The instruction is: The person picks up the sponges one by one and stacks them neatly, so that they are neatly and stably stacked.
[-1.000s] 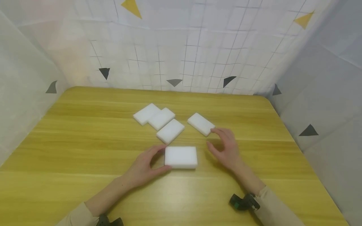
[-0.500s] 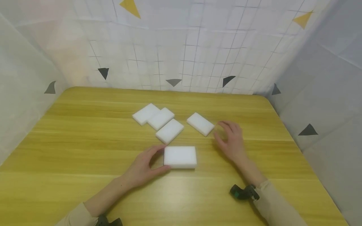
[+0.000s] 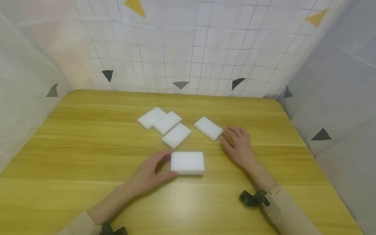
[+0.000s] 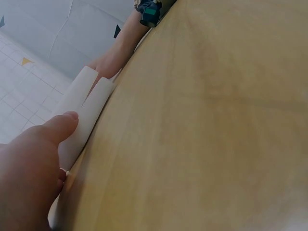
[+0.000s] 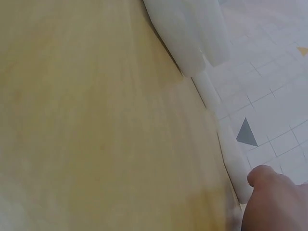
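Observation:
My left hand [image 3: 148, 176] holds the left end of a stack of white sponge blocks [image 3: 188, 162] on the table, thumb on the near side and fingers on the far side. In the left wrist view an upper sponge block [image 4: 77, 91] and a lower sponge block [image 4: 94, 120] show, a narrow gap opening between them at the far end. My right hand [image 3: 240, 148] is by the right end of another white sponge block [image 3: 208, 128], fingers loosely bent, fingertips right at its corner. In the right wrist view my thumb [image 5: 263, 176] is beside that block's end.
Beyond the stack, at left, three more white sponge blocks [image 3: 177, 136] lie at a slant, two of them overlapping. The wooden table [image 3: 88, 143] is bordered by white hanging sheets [image 3: 164, 39] at the back and sides.
My right hand has drawn off the right sponge block's corner to the right, then come slightly back to it. My left hand and the blocks stay where they were.

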A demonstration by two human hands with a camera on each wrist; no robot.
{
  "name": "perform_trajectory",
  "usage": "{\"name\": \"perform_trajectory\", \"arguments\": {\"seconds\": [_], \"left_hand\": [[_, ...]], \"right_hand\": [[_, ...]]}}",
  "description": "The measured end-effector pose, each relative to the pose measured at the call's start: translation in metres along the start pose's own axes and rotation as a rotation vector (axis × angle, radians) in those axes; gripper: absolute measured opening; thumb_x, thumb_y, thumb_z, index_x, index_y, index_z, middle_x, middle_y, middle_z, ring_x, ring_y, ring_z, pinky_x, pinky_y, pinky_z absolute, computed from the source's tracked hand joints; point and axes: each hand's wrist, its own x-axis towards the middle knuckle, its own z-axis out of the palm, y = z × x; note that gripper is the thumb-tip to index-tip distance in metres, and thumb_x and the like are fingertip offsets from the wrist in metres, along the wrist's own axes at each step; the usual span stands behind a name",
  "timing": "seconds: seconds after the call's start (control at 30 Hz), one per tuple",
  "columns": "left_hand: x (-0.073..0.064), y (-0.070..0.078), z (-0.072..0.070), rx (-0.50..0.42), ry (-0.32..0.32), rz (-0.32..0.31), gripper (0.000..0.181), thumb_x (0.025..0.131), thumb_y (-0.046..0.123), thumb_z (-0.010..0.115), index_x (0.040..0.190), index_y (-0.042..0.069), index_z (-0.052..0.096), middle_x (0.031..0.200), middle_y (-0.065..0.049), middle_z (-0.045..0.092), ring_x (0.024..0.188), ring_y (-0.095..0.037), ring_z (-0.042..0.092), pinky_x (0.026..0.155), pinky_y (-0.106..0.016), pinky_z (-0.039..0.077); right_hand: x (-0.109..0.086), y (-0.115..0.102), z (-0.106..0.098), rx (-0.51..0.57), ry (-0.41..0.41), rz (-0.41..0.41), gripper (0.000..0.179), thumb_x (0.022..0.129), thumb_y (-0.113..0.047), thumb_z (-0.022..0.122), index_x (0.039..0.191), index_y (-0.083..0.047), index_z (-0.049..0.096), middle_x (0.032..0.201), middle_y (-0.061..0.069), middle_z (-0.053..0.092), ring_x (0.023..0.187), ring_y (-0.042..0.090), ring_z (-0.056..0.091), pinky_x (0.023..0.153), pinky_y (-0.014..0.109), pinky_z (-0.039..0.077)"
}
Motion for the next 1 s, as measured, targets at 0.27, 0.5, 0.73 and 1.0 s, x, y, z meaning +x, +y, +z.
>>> {"name": "perform_trajectory", "arguments": {"seconds": [0.27,0.5,0.73,1.0], "left_hand": [[0.0007,0.0005,0.0002,-0.001,0.005,0.008,0.072,0.083,0.046,0.079,0.142,0.017,0.052,0.135,0.004,0.062,0.126,-0.016,0.057,0.111,-0.041,0.045],[0.0004,0.0015,0.0000,-0.006,0.006,0.012,0.072,0.082,0.044,0.080,0.143,0.017,0.052,0.134,0.004,0.062,0.126,-0.017,0.057,0.111,-0.041,0.045],[0.0007,0.0019,0.0004,-0.007,0.010,0.014,0.072,0.082,0.044,0.080,0.143,0.017,0.052,0.135,0.003,0.062,0.126,-0.018,0.057,0.111,-0.042,0.045],[0.0014,0.0011,0.0002,-0.009,0.010,0.022,0.071,0.083,0.043,0.080,0.142,0.015,0.052,0.135,0.001,0.062,0.126,-0.020,0.058,0.110,-0.045,0.046]], "right_hand": [[0.0003,-0.0035,-0.0025,0.012,-0.052,-0.030,0.040,0.089,-0.019,0.074,0.125,-0.004,0.067,0.122,0.017,0.065,0.113,0.037,0.051,0.094,0.055,0.037],[-0.0010,-0.0017,-0.0001,0.029,-0.072,-0.026,0.037,0.088,-0.018,0.076,0.122,-0.006,0.069,0.120,0.015,0.066,0.112,0.034,0.051,0.095,0.052,0.037],[-0.0001,-0.0040,-0.0012,0.035,-0.032,-0.002,0.034,0.084,-0.016,0.080,0.114,-0.003,0.071,0.115,0.017,0.068,0.108,0.035,0.053,0.095,0.052,0.039],[0.0019,-0.0038,-0.0006,0.044,-0.009,-0.007,0.030,0.084,-0.011,0.079,0.111,-0.001,0.071,0.110,0.017,0.069,0.105,0.036,0.055,0.094,0.052,0.042]]}}
